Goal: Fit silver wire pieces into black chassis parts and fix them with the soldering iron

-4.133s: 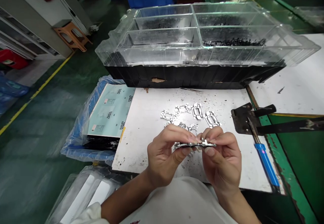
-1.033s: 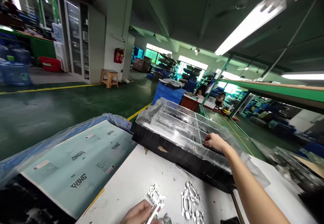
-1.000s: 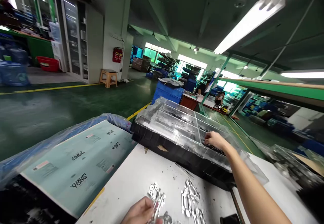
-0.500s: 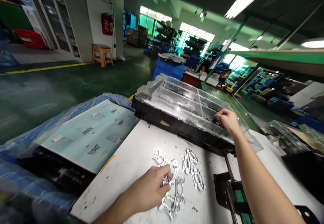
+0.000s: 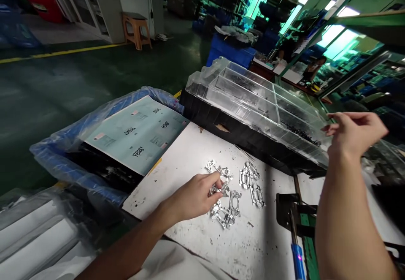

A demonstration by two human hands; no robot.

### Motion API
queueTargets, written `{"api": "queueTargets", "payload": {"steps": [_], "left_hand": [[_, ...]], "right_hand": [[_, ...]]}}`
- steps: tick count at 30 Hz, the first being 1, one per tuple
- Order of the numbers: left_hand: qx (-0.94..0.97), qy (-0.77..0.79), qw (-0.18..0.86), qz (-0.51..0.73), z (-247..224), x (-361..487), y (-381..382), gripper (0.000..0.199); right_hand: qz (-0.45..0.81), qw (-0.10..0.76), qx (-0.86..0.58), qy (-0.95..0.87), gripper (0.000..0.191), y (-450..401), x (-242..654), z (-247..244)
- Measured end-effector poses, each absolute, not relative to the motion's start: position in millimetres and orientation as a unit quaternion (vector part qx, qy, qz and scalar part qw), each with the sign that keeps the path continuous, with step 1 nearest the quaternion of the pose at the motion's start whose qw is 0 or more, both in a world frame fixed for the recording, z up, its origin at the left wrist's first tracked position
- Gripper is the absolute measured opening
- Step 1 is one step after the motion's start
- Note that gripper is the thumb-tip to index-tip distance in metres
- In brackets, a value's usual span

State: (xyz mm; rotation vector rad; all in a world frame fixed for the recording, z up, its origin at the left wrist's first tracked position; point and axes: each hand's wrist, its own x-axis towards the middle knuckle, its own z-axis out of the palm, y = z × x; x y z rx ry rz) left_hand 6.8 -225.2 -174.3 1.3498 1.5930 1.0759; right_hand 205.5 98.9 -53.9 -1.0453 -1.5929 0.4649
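My left hand (image 5: 198, 195) is over the white tabletop (image 5: 186, 153), its fingers closed on a shiny silver metal bracket (image 5: 224, 190). Several similar brackets lie loose around it, such as one metal bracket (image 5: 257, 196) to the right. My right hand (image 5: 356, 132) is raised by the right end of a clear plastic divided tray (image 5: 249, 117). Its fingers are pinched together; whatever is between them is too small to make out. Small dark pieces (image 5: 300, 133) lie in the tray's compartments.
A black box (image 5: 221, 130) supports the tray. At left, a blue plastic-lined bin (image 5: 60, 153) holds a pale printed sheet (image 5: 142, 132). A blue-handled tool (image 5: 297, 259) is beside a black bracket (image 5: 286, 208) at the right edge. A stool (image 5: 136, 28) stands behind.
My right hand has come up and away from the small dark pieces in the tray, moving right. My left hand stays at the brackets. The view has tilted downward.
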Motion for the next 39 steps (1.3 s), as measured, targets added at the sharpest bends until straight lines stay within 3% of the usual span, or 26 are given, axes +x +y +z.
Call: {"api": "queueTargets", "payload": {"steps": [3,7,11,14,23,27,32,39], "left_hand": [[0.589,0.609,0.351,0.399,-173,0,-225,0.008],[0.637,0.581,0.329,0.386,-169,-6,-220,0.013],[0.657,0.562,0.339,0.371,-167,-11,-215,0.015],[0.595,0.59,0.378,0.393,-170,-13,-214,0.007],[0.23,0.533,0.459,0.673,-188,23,-206,0.037],[0.19,0.515,0.522,0.653,-190,41,-204,0.04],[0.215,0.535,0.462,0.674,-190,47,-199,0.031],[0.179,0.507,0.51,0.672,-178,57,-194,0.048]], "right_hand": [[0.283,0.521,-0.359,-0.721,0.014,25,190,-71],[0.503,0.281,-0.274,-0.77,0.013,-64,167,-126],[0.595,0.224,-0.253,-0.729,0.018,-101,161,-167],[0.634,0.234,-0.279,-0.682,0.018,-112,166,-178],[0.65,0.375,-0.38,-0.541,0.022,-145,163,-200],[0.649,0.407,-0.406,-0.499,0.02,-151,164,-199],[0.656,0.413,-0.401,-0.489,0.018,-150,172,-185],[0.648,0.391,-0.4,-0.517,0.019,-153,177,-170]]}}
